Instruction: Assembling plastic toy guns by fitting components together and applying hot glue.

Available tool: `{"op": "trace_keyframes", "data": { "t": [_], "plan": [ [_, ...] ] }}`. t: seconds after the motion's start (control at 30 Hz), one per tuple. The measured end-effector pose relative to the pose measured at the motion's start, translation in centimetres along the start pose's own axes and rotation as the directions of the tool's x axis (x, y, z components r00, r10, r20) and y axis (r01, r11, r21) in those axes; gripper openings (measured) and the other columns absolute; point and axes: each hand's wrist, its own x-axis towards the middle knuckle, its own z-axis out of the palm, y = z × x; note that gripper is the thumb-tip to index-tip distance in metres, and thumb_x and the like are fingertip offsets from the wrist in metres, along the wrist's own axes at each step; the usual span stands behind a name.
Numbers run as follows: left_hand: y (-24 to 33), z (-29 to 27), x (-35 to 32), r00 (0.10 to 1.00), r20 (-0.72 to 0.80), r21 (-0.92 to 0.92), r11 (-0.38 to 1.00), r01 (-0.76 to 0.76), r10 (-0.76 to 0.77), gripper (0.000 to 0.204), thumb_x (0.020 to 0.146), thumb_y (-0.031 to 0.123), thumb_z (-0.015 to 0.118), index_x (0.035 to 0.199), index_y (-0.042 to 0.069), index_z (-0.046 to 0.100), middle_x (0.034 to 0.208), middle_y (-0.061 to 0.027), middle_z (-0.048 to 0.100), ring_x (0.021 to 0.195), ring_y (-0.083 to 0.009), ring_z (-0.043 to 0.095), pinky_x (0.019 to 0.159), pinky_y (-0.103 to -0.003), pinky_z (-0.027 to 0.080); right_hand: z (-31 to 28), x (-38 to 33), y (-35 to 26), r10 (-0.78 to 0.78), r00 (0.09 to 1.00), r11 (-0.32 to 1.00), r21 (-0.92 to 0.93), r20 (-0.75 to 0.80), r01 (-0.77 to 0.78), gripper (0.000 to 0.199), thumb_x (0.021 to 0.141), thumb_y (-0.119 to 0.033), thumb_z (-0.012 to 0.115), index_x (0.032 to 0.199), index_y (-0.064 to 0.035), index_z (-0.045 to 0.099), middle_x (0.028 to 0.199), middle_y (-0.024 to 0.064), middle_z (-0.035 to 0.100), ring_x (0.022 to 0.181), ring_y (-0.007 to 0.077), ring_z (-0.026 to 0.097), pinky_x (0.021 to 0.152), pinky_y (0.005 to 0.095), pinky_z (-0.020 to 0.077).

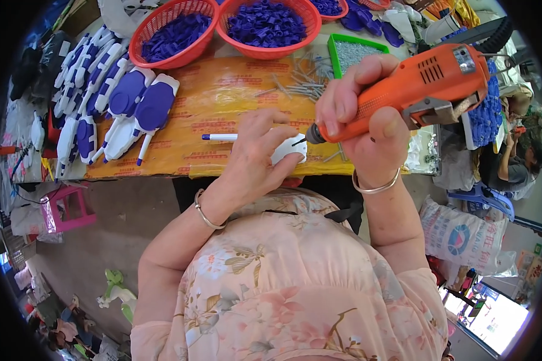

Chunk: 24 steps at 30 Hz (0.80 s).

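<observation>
My right hand [358,123] grips an orange electric screwdriver [424,87], its bit tip touching a white plastic toy part [290,148]. My left hand [256,153] presses down on that white part, which has a blue-tipped stick [220,137] poking out to the left. Both hands work at the near edge of the table covered in yellow sheeting [211,102]. Loose screws [301,81] lie scattered just beyond my hands.
Two red baskets [174,33] [268,27] of blue plastic pieces stand at the back. A green tray [355,51] holds screws. Assembled white-and-blue toy parts [132,105] lie in rows at the left. A pink stool [69,207] and a sack [461,234] sit on the floor. Another person [518,156] sits at the right.
</observation>
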Motion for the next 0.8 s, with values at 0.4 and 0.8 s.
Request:
{"op": "trace_keyframes", "data": {
  "t": [0.4, 0.8],
  "plan": [
    [-0.9, 0.7, -0.6, 0.998, -0.050, -0.068, 0.997, -0.037, 0.034, 0.020, 0.066, -0.001, 0.074, 0.077, 0.004, 0.058, 0.093, -0.0084, 0.061, 0.094, -0.0288, 0.056, 0.082, -0.040, 0.041, 0.2, -0.9, -0.2, 0.041, 0.999, 0.999, 0.036, 0.004, -0.041, 0.058, 0.072, -0.031, 0.084, 0.098, -0.0021, 0.041, 0.070, 0.0053, 0.054, 0.059, 0.0151, 0.056, 0.052, 0.0290, 0.0485],
    [-0.7, 1.2, -0.5, 0.995, -0.077, -0.069, 0.995, -0.070, 0.065, 0.024, 0.061, 0.000, 0.076, 0.072, 0.005, 0.056, 0.088, -0.0071, 0.062, 0.090, -0.0279, 0.056, 0.080, -0.041, 0.041, 0.0, -1.5, -0.4, 0.040, 0.999, 0.999, -0.007, -0.011, -0.040, 0.060, 0.071, -0.029, 0.084, 0.101, -0.0018, 0.041, 0.072, 0.0059, 0.054, 0.063, 0.0147, 0.057, 0.057, 0.0290, 0.0510]
  ]
}}
